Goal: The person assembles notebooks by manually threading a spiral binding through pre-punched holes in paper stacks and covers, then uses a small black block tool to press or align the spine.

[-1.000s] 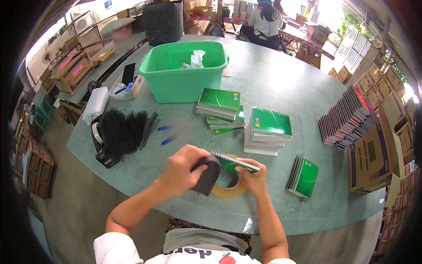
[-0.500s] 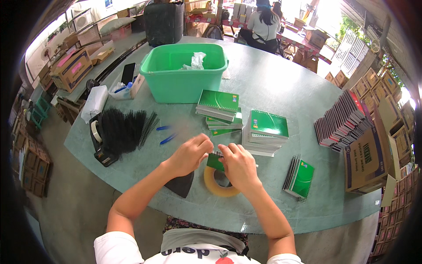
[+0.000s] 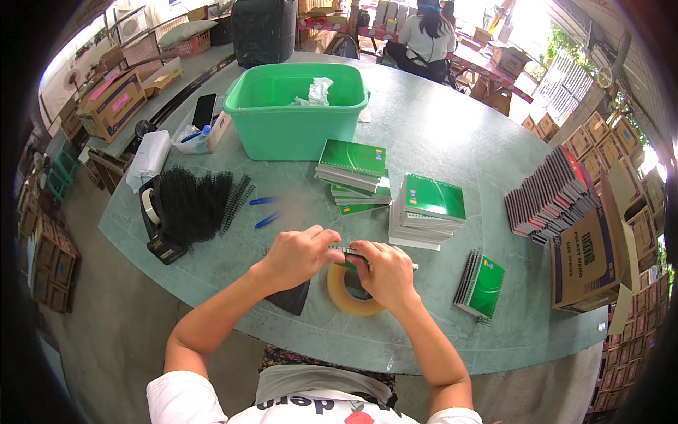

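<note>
Between my two hands is a small green notebook (image 3: pixel 349 264), tipped so that its edge with a dark spiral coil (image 3: pixel 343 249) faces up. My left hand (image 3: pixel 302 256) is closed, its fingertips pinching at the left end of that edge. Wrapped round the right part of the notebook is my right hand (image 3: pixel 385 272), thumb and fingers on either side. Much of the cover is hidden by the hands. Just below them lies a roll of yellowish tape (image 3: pixel 340 295), and a flat black piece (image 3: pixel 289 299) sits under my left wrist.
Stacks of green notebooks (image 3: pixel 427 205) stand beyond my hands, with bound ones (image 3: pixel 483 286) to the right. Black spiral coils (image 3: pixel 194 205) and blue handle-like sticks (image 3: pixel 265 220) lie left. A green tub (image 3: pixel 293 134) stands behind; a carton (image 3: pixel 590 258) and red-edged notebooks (image 3: pixel 544 194) are right.
The notebook has tilted from cover-up to coil edge upward. My left hand has shifted slightly down and left, and my right fingers have come down over the edge.
</note>
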`<action>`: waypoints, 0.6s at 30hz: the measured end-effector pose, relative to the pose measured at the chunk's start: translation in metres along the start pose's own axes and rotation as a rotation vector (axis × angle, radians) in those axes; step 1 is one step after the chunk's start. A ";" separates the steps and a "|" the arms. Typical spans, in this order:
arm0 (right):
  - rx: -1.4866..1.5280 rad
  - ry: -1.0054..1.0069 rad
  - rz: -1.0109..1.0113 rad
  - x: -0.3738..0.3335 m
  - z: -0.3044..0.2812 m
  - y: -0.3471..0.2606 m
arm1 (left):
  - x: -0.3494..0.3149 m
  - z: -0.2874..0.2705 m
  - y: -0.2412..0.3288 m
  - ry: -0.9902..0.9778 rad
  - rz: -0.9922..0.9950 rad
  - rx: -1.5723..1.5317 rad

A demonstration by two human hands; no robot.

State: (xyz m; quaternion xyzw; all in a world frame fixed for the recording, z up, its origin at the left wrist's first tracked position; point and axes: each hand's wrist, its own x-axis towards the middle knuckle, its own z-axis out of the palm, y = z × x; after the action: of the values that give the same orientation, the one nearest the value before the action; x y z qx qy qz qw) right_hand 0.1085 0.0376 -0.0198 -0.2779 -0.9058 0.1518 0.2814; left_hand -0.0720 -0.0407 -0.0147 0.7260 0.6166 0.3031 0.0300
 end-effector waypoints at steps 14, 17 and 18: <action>0.108 -0.029 0.013 0.002 -0.002 -0.004 | 0.006 -0.007 -0.013 -0.189 -0.146 -0.148; 0.088 -0.030 0.020 0.001 -0.002 -0.002 | 0.021 -0.030 0.010 -0.390 -0.487 -0.463; 0.084 -0.029 0.018 0.001 -0.002 -0.002 | 0.016 -0.026 0.007 -0.292 -0.360 -0.380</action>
State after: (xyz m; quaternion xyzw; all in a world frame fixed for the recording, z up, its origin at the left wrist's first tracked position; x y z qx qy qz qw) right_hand 0.1080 0.0368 -0.0165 -0.2716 -0.9001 0.1963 0.2786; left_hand -0.0773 -0.0366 0.0163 0.6221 0.6570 0.2953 0.3069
